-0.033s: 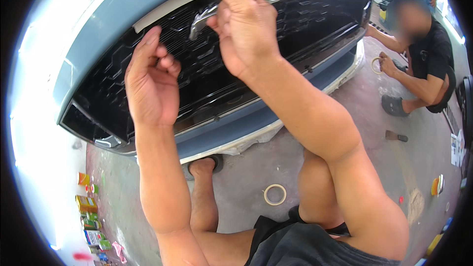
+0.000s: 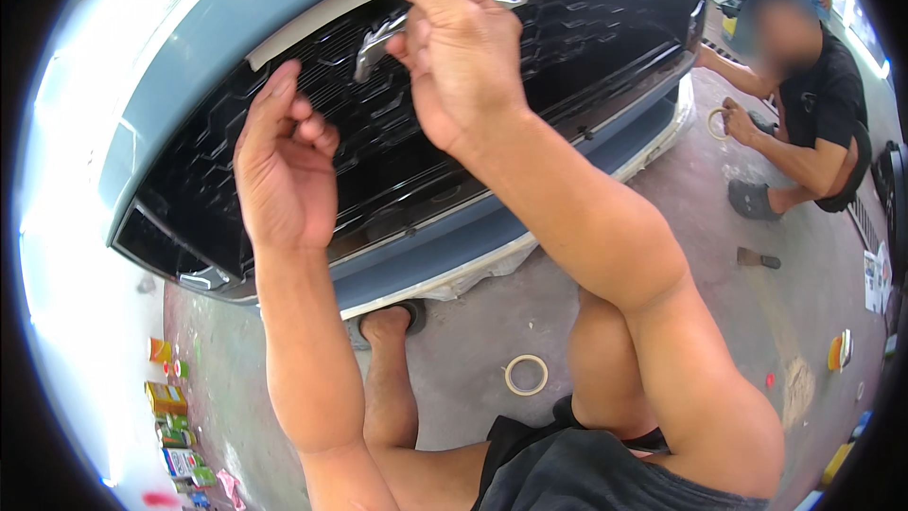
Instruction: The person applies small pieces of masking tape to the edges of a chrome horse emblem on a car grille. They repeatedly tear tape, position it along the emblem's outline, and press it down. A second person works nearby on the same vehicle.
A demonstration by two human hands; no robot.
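A strip of pale masking tape (image 2: 317,24) runs along the seam between the grey-blue car body (image 2: 203,52) and the black grille (image 2: 350,170). My left hand (image 2: 287,170) is raised by the tape's left end, fingers apart and loosely bent, holding nothing visible. Farther right, my right hand (image 2: 468,61) is closed, thumb and fingertips together at the seam. What lies between them is hidden. Behind that hand, a silver emblem (image 2: 374,47) on the grille is partly covered.
A roll of masking tape (image 2: 526,375) lies on the floor (image 2: 454,341) near my legs. At right a co-worker (image 2: 818,95) crouches by the car, holding another tape roll (image 2: 719,124). A scraper (image 2: 759,258) lies nearby. Several paint cans (image 2: 166,397) line the left wall.
The whole view has shifted slightly, so things sit a little farther left. Both hands keep nearly the same pose beside the tape strip.
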